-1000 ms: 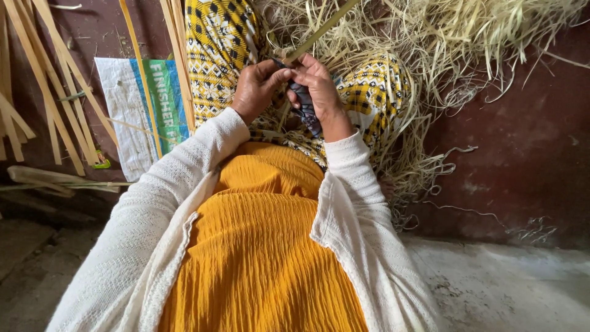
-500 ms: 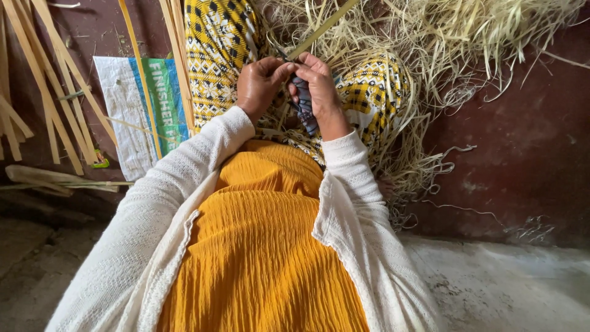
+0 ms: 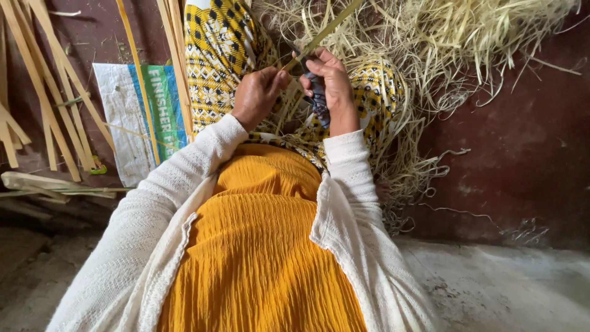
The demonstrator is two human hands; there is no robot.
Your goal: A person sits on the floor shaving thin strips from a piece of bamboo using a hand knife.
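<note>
My left hand pinches the near end of a long thin bamboo strip that slants up and to the right over my lap. Close beside it, my right hand grips a dark-handled knife whose blade meets the strip near the fingertips. Both hands work above a yellow patterned cloth that covers my legs. White knitted sleeves cover my arms, with an orange garment below.
A heap of pale bamboo shavings spreads over the upper right and down beside my right leg. Flat bamboo slats lie at the left on the dark red floor, next to a white and green woven sack.
The strip has been drawn further up and right, and my two hands have shifted slightly apart along it. The camera view has hardly moved.
</note>
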